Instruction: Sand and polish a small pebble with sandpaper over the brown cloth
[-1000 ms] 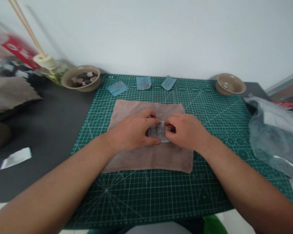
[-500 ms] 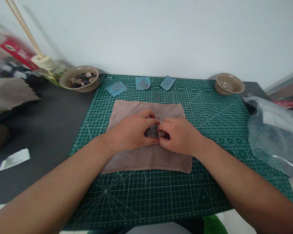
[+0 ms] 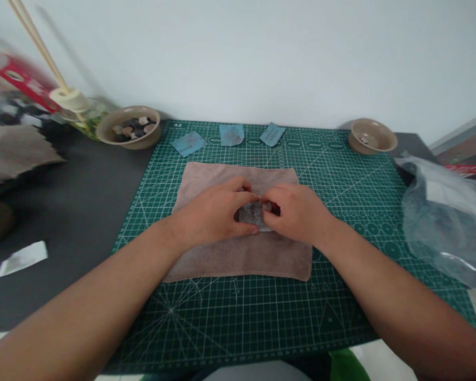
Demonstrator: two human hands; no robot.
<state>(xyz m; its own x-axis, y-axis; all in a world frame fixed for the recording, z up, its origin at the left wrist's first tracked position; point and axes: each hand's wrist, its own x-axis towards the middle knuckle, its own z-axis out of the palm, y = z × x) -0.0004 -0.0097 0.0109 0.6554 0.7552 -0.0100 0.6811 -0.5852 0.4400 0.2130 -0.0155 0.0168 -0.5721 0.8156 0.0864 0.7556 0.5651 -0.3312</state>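
Note:
A pinkish-brown cloth (image 3: pixel 238 259) lies spread on the green cutting mat (image 3: pixel 222 317). Over its middle is a small greyish, see-through piece (image 3: pixel 250 216), perhaps a plastic sheet or packet; its kind is unclear. My left hand (image 3: pixel 218 211) holds it from the left, thumb along the near edge and fingers along the far edge. My right hand (image 3: pixel 297 214) is curled at its right end, thumb and fingertips bent together against it. What the right fingertips pinch is partly hidden.
Three blue printed slips, one a middle slip (image 3: pixel 231 135), lie along the mat's back. A bowl of stones (image 3: pixel 130 127) stands back left beside a reed diffuser (image 3: pixel 71 100). Another bowl (image 3: pixel 372 136) is back right, with a clear plastic bag (image 3: pixel 440 222) in front. A white slip (image 3: pixel 23 259) lies left.
My right hand has shifted slightly right and up, uncovering more of the greyish piece. My left hand stays in place.

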